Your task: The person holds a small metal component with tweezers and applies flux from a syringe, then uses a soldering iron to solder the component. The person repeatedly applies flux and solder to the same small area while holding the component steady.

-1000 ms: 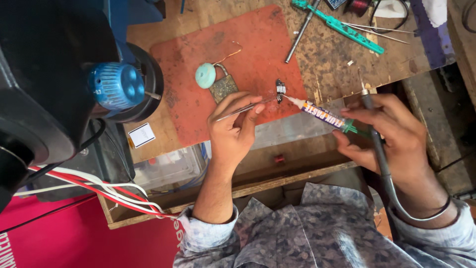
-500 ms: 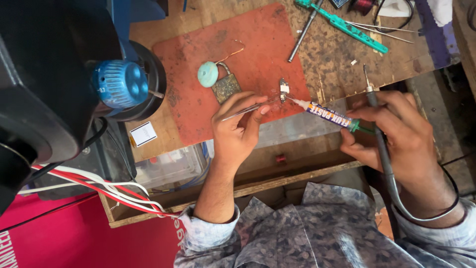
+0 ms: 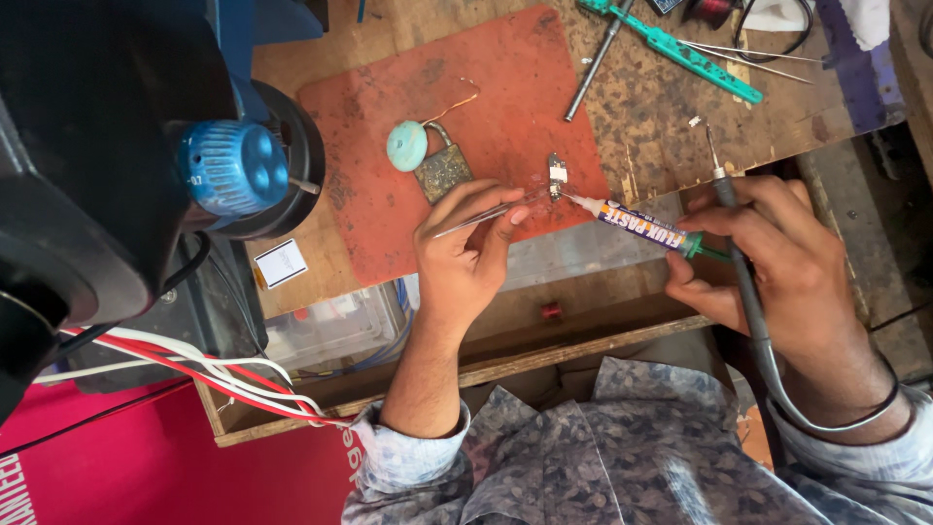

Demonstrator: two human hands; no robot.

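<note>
My left hand (image 3: 466,248) pinches metal tweezers (image 3: 478,218) whose tips reach toward a tiny circuit part (image 3: 557,173) on the red mat (image 3: 457,87). My right hand (image 3: 777,267) grips a syringe-shaped paste tube (image 3: 641,225) with a green plunger end; its nozzle touches the small part. The same hand also holds a soldering iron (image 3: 731,224) with its tip pointing away and its grey cable running back over my wrist.
A teal disc (image 3: 406,146) and a dark square board (image 3: 443,173) lie on the mat. A blue-knobbed black machine (image 3: 233,167) stands at the left. A green-handled tool (image 3: 695,53), a metal rod (image 3: 591,66), wires and an open drawer (image 3: 544,311) surround the wooden bench.
Both hands have shifted slightly with the view; the paste tube's nozzle stays at the small part and the tweezers stay beside it.
</note>
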